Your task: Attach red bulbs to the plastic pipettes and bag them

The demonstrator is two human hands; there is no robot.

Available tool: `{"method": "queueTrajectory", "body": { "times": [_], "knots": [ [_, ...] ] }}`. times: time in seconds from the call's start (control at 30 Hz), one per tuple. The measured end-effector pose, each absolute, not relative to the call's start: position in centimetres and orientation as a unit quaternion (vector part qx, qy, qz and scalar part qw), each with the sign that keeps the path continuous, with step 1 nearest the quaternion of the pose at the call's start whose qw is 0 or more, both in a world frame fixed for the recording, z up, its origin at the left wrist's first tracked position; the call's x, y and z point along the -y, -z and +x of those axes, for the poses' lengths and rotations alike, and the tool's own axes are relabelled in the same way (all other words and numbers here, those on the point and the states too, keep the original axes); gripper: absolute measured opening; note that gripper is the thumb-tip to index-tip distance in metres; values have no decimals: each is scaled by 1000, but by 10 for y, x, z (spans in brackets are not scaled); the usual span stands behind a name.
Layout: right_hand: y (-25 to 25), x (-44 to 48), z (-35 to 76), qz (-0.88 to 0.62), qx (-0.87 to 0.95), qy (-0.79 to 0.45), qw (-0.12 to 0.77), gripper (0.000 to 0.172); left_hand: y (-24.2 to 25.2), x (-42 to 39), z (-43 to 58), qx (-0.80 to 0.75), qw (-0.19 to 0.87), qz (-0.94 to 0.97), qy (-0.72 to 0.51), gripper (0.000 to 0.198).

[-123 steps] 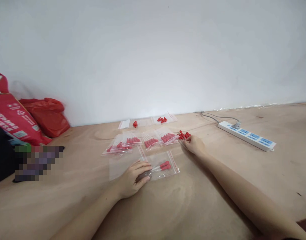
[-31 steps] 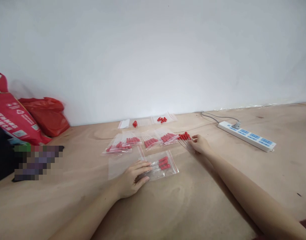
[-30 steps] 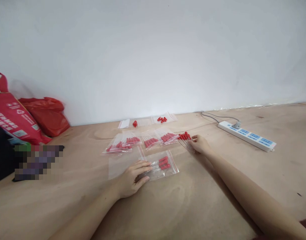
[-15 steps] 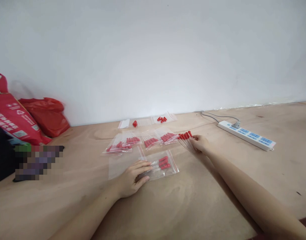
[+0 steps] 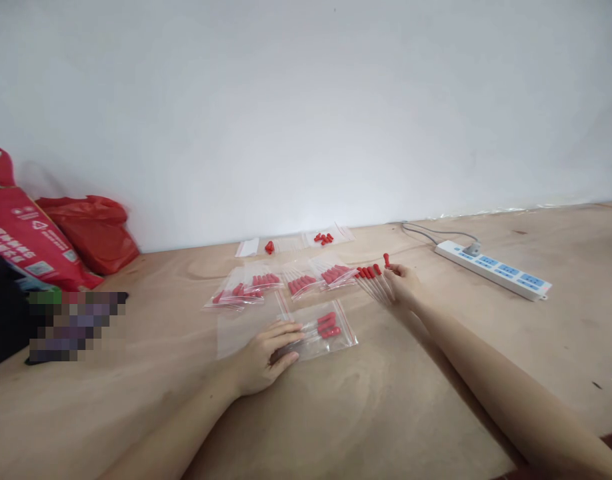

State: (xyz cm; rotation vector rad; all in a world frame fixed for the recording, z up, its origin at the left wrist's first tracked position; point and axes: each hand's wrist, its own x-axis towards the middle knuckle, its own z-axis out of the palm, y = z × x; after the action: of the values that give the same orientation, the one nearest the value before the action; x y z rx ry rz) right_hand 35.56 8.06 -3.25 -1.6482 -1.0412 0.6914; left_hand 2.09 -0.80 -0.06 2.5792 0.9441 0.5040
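Note:
My left hand (image 5: 266, 357) lies over the near end of a clear zip bag (image 5: 347, 325), its fingers stretched out across the plastic and its thumb apart. Inside that bag are a few glass droppers with red rubber bulbs (image 5: 329, 325). Farther right, my right hand (image 5: 404, 283) pinches a single dropper (image 5: 387, 261) just below its red bulb. The bulb stands above the fingertips, and the hand partly hides the glass tube. Beside it several loose droppers (image 5: 370, 273) lie side by side on the wooden table (image 5: 326, 413).
Several filled zip bags (image 5: 301, 283) lie behind my left hand. Against the wall are a bag of loose red bulbs (image 5: 342, 233) and glass tubes (image 5: 289, 246). A power strip (image 5: 493, 270) is at right; red bags (image 5: 93, 230) stand at left.
My right hand has lifted one dropper slightly up and to the right, apart from the row of loose droppers. My left hand has stayed in place on the bag.

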Motion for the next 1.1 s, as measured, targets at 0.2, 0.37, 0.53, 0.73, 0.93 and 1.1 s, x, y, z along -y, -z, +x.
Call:
{"method": "queueTrajectory", "body": {
  "times": [0.2, 0.37, 0.53, 0.73, 0.93, 1.1],
  "knots": [
    [26, -60, 325, -544, 461, -391, 583, 68, -3, 11, 20, -305, 183, 920, -165, 32],
    [28, -37, 296, -490, 496, -462, 548, 66, -2, 12, 20, -307, 178, 922, -154, 33],
    [30, -31, 284, -481, 459, -462, 587, 52, -4, 12, 22, -320, 167, 918, -162, 32],
    [33, -31, 280, -459, 424, -483, 613, 41, -4, 13, 23, -319, 160, 917, -178, 32],
    [29, -22, 271, -445, 416, -564, 557, 39, -3, 14, 24, -338, 152, 912, -174, 33],
    [23, -18, 272, -449, 451, -568, 521, 37, -2, 13, 23, -343, 149, 911, -175, 35]
  ]
}}
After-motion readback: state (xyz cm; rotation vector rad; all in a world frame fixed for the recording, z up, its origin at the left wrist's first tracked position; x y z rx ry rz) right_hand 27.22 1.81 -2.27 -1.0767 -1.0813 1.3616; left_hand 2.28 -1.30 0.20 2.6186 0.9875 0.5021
